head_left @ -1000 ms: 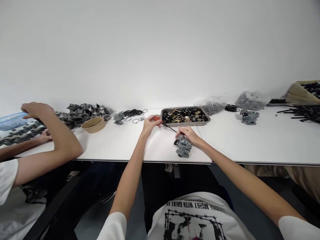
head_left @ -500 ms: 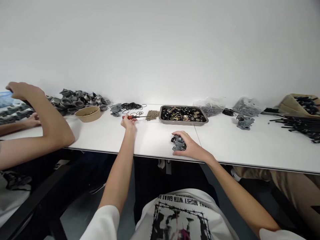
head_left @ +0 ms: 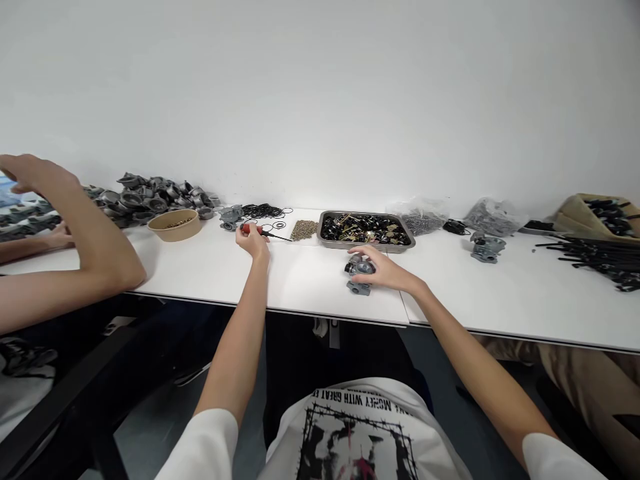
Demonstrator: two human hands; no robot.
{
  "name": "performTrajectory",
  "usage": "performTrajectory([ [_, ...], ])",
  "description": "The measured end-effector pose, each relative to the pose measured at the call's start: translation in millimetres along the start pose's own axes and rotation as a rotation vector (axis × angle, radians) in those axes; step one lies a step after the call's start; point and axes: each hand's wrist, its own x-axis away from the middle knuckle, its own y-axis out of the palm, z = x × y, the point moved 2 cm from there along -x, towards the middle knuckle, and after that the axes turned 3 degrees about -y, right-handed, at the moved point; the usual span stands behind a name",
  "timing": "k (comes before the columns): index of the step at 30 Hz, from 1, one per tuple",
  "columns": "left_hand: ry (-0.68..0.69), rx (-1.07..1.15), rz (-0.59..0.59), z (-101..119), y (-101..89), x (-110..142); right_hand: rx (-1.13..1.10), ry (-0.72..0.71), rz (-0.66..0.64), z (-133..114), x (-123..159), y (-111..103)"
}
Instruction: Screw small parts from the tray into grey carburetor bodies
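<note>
My left hand [head_left: 253, 241] is closed on the red handle of a small screwdriver [head_left: 266, 231], whose dark shaft points right toward a little heap of brass-coloured bits [head_left: 303, 230]. My right hand [head_left: 381, 267] grips a grey metal carburetor body [head_left: 358, 273] that rests on the white table [head_left: 500, 293], just in front of a metal tray [head_left: 367, 230] filled with black and brass small parts.
A brown paper bowl [head_left: 175, 225], a heap of grey castings [head_left: 155, 195], black O-rings [head_left: 265, 212] and a second casting [head_left: 231, 217] lie left. Bags of parts [head_left: 487, 215], another carburetor [head_left: 486, 247] and black rods [head_left: 595, 253] lie right. Another person's arms [head_left: 75, 267] work at far left.
My left hand moved the screwdriver from the carburetor out to the left, beside the O-rings. My right hand shifted the carburetor and now holds it nearer the tray.
</note>
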Motion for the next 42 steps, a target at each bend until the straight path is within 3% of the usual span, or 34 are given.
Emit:
performTrajectory([
  [8,0.005,0.021,-0.024,4.3,-0.3,-1.0,-0.061,-0.107,0.195,-10.4,-9.5,-11.4],
  [18,-0.096,0.098,-0.079,7.7,0.8,-3.1,-0.104,-0.054,0.278,-3.6,-45.4,-9.9],
  [23,-0.181,0.116,-0.239,7.7,9.5,2.0,-0.219,0.070,0.192,5.6,-76.6,-6.0],
  [29,-0.280,0.137,-0.436,11.2,17.7,13.7,-0.240,0.093,0.028,7.7,-109.6,5.3],
  [35,-0.347,0.175,-0.497,14.1,19.1,19.7,-0.231,0.041,-0.053,1.5,-123.1,20.5],
  [42,-0.371,0.206,-0.504,16.1,19.2,22.3,-0.229,-0.063,-0.035,-6.5,-125.1,25.0],
])
